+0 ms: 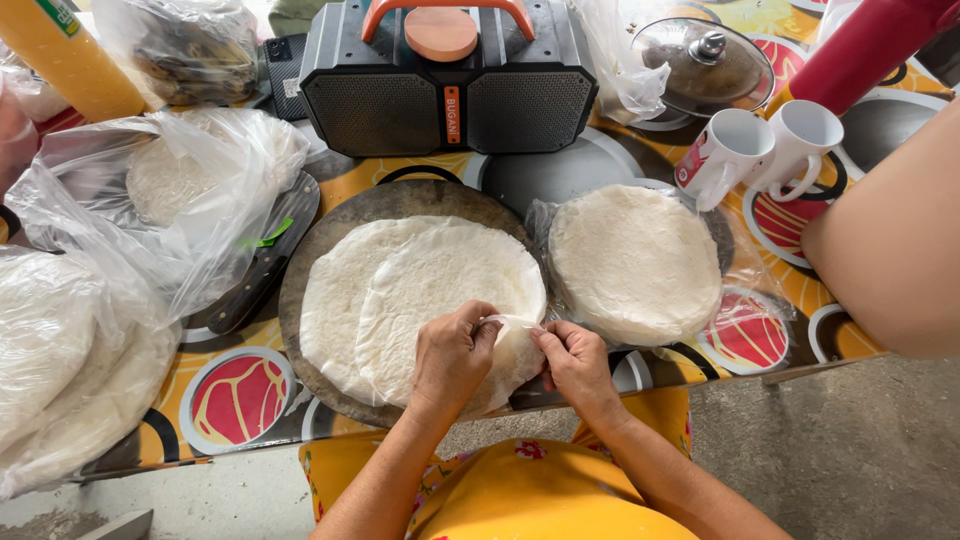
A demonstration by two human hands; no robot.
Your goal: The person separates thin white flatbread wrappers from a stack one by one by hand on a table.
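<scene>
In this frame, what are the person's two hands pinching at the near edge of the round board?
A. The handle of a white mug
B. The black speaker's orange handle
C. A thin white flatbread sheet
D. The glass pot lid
C: the left hand and right hand pinch the near edge of a thin flatbread sheet lying on the round board.

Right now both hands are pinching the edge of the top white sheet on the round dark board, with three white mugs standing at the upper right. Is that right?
Not quite: the head view shows two white mugs, not three. The rest holds: the left hand and right hand pinch the edge of the top white sheet on the round dark board.
</scene>
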